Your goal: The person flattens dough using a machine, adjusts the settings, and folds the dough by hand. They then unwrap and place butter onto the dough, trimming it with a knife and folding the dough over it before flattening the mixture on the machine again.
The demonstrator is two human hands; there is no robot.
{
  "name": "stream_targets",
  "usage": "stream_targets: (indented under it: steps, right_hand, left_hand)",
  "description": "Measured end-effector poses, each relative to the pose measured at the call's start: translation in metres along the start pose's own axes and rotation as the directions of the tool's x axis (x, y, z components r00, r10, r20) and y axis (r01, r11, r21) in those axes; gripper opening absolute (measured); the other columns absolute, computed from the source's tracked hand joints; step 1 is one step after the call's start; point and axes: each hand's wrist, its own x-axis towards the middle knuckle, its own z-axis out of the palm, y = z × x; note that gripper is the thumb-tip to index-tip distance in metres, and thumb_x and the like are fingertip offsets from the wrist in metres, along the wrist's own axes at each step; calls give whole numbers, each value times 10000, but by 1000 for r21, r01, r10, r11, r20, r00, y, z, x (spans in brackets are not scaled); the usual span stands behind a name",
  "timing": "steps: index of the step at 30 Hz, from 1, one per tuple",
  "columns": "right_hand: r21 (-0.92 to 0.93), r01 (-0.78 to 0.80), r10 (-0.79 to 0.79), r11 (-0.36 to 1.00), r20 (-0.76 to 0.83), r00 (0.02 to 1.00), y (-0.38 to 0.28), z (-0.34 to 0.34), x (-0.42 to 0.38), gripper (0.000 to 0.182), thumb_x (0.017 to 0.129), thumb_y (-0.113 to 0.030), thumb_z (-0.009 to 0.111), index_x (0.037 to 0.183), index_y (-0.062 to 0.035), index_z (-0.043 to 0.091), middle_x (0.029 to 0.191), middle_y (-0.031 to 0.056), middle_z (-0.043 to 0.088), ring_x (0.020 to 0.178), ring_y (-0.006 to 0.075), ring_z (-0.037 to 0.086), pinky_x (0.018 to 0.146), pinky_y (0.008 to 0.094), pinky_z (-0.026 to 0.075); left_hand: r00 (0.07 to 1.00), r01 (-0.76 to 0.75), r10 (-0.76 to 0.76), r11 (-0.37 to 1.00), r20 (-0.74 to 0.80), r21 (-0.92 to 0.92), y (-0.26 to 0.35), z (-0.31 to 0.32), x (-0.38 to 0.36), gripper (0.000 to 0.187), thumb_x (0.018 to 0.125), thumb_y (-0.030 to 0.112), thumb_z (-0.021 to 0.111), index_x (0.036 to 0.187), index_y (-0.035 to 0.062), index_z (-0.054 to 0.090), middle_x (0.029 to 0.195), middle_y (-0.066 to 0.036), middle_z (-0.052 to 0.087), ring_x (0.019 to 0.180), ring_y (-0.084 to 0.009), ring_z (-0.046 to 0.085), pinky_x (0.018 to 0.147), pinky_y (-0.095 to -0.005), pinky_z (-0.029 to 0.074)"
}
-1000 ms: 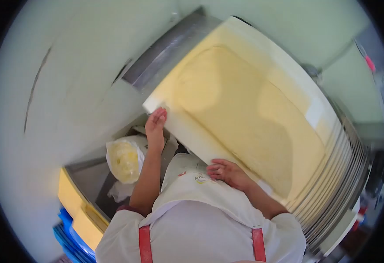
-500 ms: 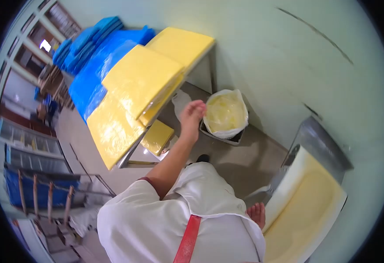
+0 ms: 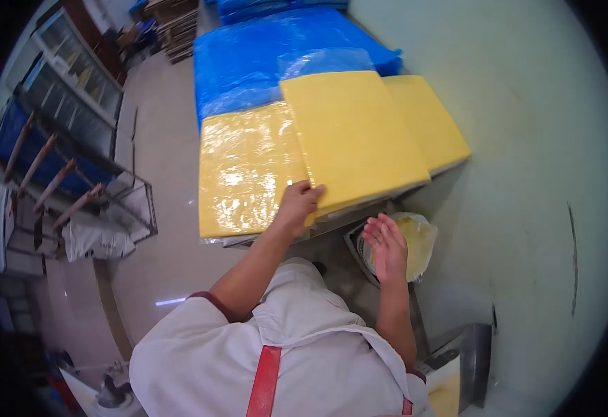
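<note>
Several flat yellow slabs, some in clear plastic, overlap on the table. My left hand (image 3: 300, 206) is at the front left corner of the middle slab (image 3: 356, 135), its fingers closed on the edge. Under that hand lies the shiny plastic-wrapped slab (image 3: 245, 174) on the left. Another yellow slab (image 3: 429, 121) is partly hidden on the right. My right hand (image 3: 387, 250) is held in the air in front of the table, fingers stretched out and holding nothing. Behind it stands a lined bin (image 3: 421, 243) with something yellowish inside, partly hidden by the hand.
Blue plastic sheeting (image 3: 269, 52) covers the table's far part, with blue bundles (image 3: 255, 8) beyond. A rack with wooden bars (image 3: 57, 184) and a white sack (image 3: 95, 236) are at left. The wall (image 3: 526, 153) runs along the right, above a metal-edged surface (image 3: 474, 361).
The view has turned toward the table. My left hand has gone from the air to the middle slab's corner. My right hand has risen from low by the right-hand surface to before the bin.
</note>
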Motion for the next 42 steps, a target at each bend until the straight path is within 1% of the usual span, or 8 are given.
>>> stream_targets:
  steps: [15,17,18,19,21,23,26,42]
  right_hand:
    - [106,198,-179,974,-166,970,9,64,80,345,907,-59,602,1236,-13,505,1163,89,604,1049,188,609,909,336,517]
    - [91,220,-201,971,-182,962,9,69,78,364,904,-51,606,1250,-14,499,1178,88,597,1060,188,604,912,341,518]
    - [91,215,-196,972,-181,964,8,69,79,366,903,-50,606,1251,-14,498,1181,88,596,1065,190,602,911,342,519]
    - [92,210,-191,973,-180,965,9,68,79,369,903,-49,607,1253,-15,497,1183,87,596,1069,192,600,910,342,520]
    - [100,203,-183,974,-180,966,10,66,80,375,901,-41,606,1257,-16,489,1188,89,591,1070,200,599,905,348,525]
    - [101,192,-173,976,-172,970,9,63,82,384,898,-26,602,1261,-19,477,1191,95,581,1062,211,600,896,356,533]
    - [113,172,-147,979,-205,968,3,72,83,394,896,-19,599,1271,-30,475,1191,90,583,1063,213,601,891,357,538]
    - [-2,287,-282,958,-186,941,5,69,87,365,875,28,601,1221,-5,492,1158,99,593,1027,193,614,854,311,553]
  left_hand:
    - [986,10,18,986,166,-168,4,-8,3,270,884,132,663,1116,5,612,970,-23,661,830,-74,583,726,-241,466]
    - [977,-186,190,981,93,-52,-10,-50,16,258,897,140,653,1117,12,610,994,-34,660,922,-97,601,819,-256,475]
    - [937,-272,300,948,-178,165,-9,-74,17,243,902,143,651,1113,27,614,1017,-48,653,962,-128,610,850,-275,482]
    - [751,-412,547,825,-369,386,-16,-111,25,337,871,241,696,1104,11,615,1024,-86,658,933,-188,597,888,-323,468]
    - [445,-158,758,591,-477,791,11,-176,13,363,862,178,676,1153,-13,570,1129,-169,616,1070,-309,562,964,-362,425]
    - [277,128,860,408,-428,904,-13,-251,26,315,890,201,654,1087,-36,592,993,-140,642,931,-259,597,867,-342,469]
    - [888,27,133,940,-439,340,1,-268,1,248,937,224,605,985,-19,621,883,-78,644,820,-157,608,771,-299,490]
    - [911,-45,112,983,-397,176,-24,-247,-29,221,898,166,655,999,-25,613,858,-46,638,755,-96,576,712,-258,467]
